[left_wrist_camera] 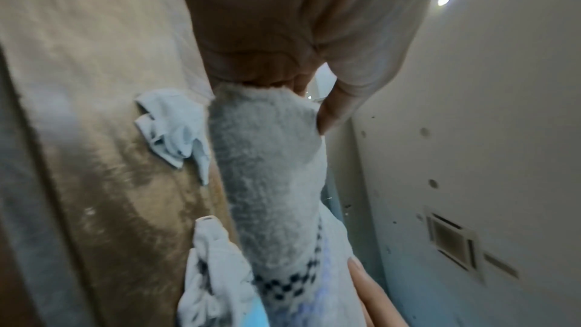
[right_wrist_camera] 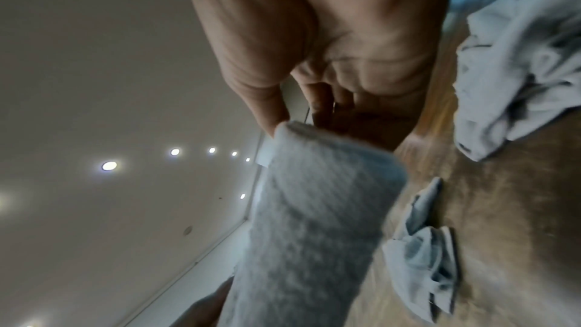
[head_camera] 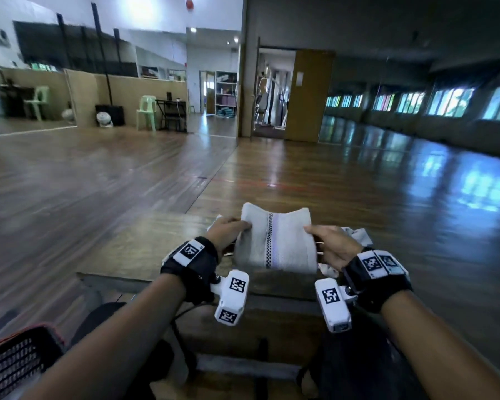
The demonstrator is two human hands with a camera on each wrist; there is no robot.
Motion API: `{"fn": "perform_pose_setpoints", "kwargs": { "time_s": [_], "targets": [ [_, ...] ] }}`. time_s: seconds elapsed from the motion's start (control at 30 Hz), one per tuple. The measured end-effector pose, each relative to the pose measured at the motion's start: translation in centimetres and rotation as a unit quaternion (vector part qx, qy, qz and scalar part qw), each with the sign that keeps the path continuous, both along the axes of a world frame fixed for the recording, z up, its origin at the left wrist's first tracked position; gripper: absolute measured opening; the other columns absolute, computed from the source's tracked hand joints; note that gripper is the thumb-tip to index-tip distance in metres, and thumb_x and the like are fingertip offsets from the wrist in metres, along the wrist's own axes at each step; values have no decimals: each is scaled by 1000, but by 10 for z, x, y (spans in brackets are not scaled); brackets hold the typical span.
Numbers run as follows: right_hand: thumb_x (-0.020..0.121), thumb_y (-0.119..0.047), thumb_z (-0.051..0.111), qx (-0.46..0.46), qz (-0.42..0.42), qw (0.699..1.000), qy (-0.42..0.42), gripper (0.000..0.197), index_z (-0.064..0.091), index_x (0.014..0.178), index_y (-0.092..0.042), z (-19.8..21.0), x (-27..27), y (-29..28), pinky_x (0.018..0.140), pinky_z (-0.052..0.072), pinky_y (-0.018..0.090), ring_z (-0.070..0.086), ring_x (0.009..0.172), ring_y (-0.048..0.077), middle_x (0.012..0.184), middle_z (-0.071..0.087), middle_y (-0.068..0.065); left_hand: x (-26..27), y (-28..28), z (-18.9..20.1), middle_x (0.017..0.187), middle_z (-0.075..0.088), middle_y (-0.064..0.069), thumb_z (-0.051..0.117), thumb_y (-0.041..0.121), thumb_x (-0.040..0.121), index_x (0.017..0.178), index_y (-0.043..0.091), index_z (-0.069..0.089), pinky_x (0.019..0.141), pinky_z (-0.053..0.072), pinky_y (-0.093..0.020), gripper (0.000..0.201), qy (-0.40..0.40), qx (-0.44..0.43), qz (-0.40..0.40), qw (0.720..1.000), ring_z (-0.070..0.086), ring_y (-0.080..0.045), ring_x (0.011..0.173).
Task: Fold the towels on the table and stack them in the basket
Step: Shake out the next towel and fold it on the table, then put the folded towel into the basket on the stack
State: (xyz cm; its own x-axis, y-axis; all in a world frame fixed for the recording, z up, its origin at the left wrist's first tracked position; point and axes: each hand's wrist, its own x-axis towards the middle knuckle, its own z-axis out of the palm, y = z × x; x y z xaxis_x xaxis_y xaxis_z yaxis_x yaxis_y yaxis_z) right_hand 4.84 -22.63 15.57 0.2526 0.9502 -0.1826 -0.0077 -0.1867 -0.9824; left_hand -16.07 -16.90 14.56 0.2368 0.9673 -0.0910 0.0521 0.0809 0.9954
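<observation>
A folded white towel (head_camera: 276, 241) with a checkered and purple stripe hangs in the air above the wooden table (head_camera: 145, 243). My left hand (head_camera: 228, 230) pinches its left edge and my right hand (head_camera: 326, 241) pinches its right edge. The left wrist view shows the same towel (left_wrist_camera: 270, 183) held in my left hand (left_wrist_camera: 283, 81), and in the right wrist view the towel (right_wrist_camera: 314, 220) is held by my right hand (right_wrist_camera: 298, 113). Crumpled towels lie on the table behind, one at the right (head_camera: 358, 236) and one at the left (left_wrist_camera: 173, 128). The dark mesh basket (head_camera: 15, 362) stands low at my left.
The small table's front edge (head_camera: 168, 281) is close to my body, and my knees are under it. Shiny wooden floor (head_camera: 329, 180) stretches ahead to a mirrored wall on the left and an open door (head_camera: 306, 93) in the middle.
</observation>
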Motion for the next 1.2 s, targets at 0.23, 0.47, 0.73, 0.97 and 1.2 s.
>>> {"fn": "perform_pose_setpoints", "kwargs": {
  "time_s": [0.23,0.47,0.73,0.97,1.2],
  "targets": [
    [91,-18,54,82,24,996,-7,14,61,85,-7,47,-9,-26,61,44,31,55,69,21,78,60,9,-14,-36,59,74,59,-4,57,13,89,77,16,58,54,44,-23,12,-40,76,30,996,55,-15,63],
    [90,-21,56,110,71,991,-13,21,58,104,-5,55,-31,-20,64,45,33,58,74,22,85,62,10,-43,-56,72,81,59,-2,58,18,89,100,11,58,56,45,-23,13,-30,89,84,992,56,-13,70],
    [90,-25,55,98,210,973,-9,23,57,106,-9,60,-121,19,56,47,28,57,70,20,85,59,9,-134,-78,74,88,60,-3,57,21,91,114,8,56,51,47,-23,26,5,78,180,980,58,-16,72],
    [93,-26,51,91,359,929,-20,15,58,97,-13,54,-226,24,56,45,28,55,69,19,80,57,5,-224,-127,64,86,61,-5,56,16,91,116,6,58,59,47,-26,27,8,74,285,956,58,-19,72],
    [94,-27,50,87,449,888,-38,21,58,107,-12,53,-328,18,56,46,28,54,70,18,82,57,4,-300,-167,53,85,62,-4,55,15,91,110,9,59,58,46,-27,20,18,65,399,914,58,-18,72]
  ]
}}
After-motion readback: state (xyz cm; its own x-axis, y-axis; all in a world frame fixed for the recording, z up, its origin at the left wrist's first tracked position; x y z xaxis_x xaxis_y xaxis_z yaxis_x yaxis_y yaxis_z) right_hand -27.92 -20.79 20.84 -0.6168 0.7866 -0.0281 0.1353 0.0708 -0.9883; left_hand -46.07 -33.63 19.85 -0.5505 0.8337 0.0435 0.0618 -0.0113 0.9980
